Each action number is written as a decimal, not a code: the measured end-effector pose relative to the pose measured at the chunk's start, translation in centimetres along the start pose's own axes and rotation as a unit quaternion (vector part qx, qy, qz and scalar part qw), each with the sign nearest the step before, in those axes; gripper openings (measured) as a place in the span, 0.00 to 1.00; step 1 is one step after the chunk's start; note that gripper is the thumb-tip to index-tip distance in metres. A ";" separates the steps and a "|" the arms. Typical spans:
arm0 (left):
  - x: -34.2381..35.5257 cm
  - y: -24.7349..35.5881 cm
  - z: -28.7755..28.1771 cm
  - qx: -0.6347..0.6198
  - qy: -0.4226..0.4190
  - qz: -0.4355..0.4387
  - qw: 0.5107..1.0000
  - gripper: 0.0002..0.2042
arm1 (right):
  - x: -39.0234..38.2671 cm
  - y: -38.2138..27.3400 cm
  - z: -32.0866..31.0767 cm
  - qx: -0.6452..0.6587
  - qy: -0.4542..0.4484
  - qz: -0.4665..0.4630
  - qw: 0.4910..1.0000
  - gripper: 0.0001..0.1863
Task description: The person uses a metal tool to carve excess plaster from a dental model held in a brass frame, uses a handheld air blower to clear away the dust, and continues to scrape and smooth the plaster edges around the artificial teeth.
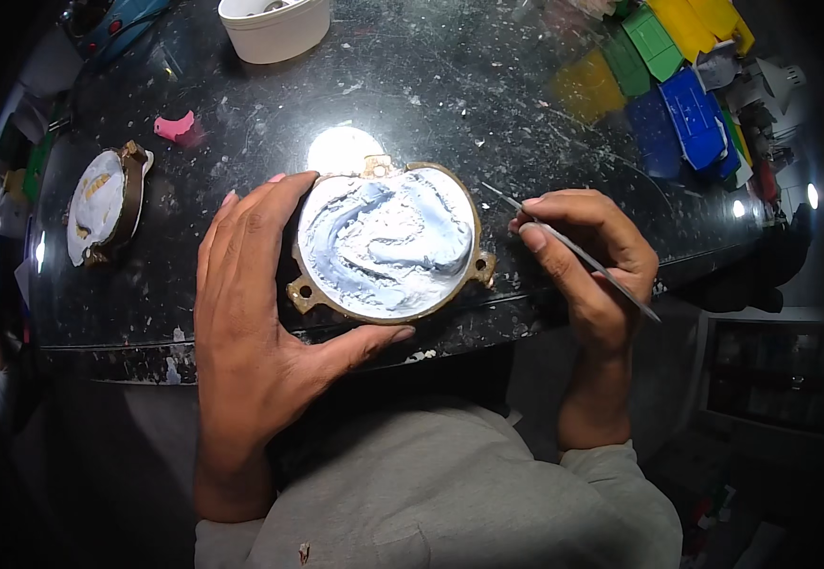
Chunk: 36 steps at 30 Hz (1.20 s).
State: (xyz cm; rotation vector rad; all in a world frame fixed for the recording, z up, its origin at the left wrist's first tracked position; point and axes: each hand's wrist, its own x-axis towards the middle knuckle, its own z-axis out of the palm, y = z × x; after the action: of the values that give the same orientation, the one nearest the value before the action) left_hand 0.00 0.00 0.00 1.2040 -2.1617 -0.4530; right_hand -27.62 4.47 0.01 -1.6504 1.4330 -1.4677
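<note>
My left hand is wrapped round the left side of a round brass dental flask half, thumb at its near edge. White, bluish plaster fills the flask, with a rough curved ridge shaped like a dental arch. Lugs stick out from the flask's rim. Just right of the flask, my right hand pinches a thin metal carving tool between thumb and fingers. The tool's narrow tip points up and left, apart from the plaster.
Another plaster-filled flask half stands at the left. Beyond it lies a pink piece. A white tub sits at the far side of the scratched black table. Yellow, green and blue bins are at the far right.
</note>
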 end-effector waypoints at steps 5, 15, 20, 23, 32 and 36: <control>0.1 -0.1 -0.4 0.006 -0.006 -0.004 1.000 0.56 | 0.1 -0.3 0.1 0.012 -0.029 0.019 0.999 0.10; 0.3 0.0 -0.7 -0.018 -0.014 0.007 1.000 0.58 | 0.8 0.2 -0.4 -0.007 -0.042 -0.064 0.997 0.09; 0.2 -0.8 -0.7 -0.160 -0.025 0.002 0.987 0.49 | 2.3 0.4 -0.8 0.112 -0.103 -0.055 0.987 0.09; -0.1 -1.6 -0.1 -0.202 0.012 -0.022 0.979 0.47 | 3.7 -0.2 -0.6 0.135 -0.154 -0.030 0.978 0.08; 0.4 -0.2 0.1 0.015 -0.023 0.045 0.999 0.69 | 7.7 -1.3 1.0 0.004 -0.243 -0.076 0.967 0.08; 0.5 -0.1 0.5 0.022 -0.017 0.032 0.999 0.67 | 8.0 -1.9 1.1 -0.018 -0.244 -0.050 0.968 0.08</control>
State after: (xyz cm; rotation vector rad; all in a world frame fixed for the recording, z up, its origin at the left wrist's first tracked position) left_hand -0.45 -0.44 -0.23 1.1550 -2.2432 -0.4034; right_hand -26.99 -2.57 4.43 -1.9570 1.1161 -0.9852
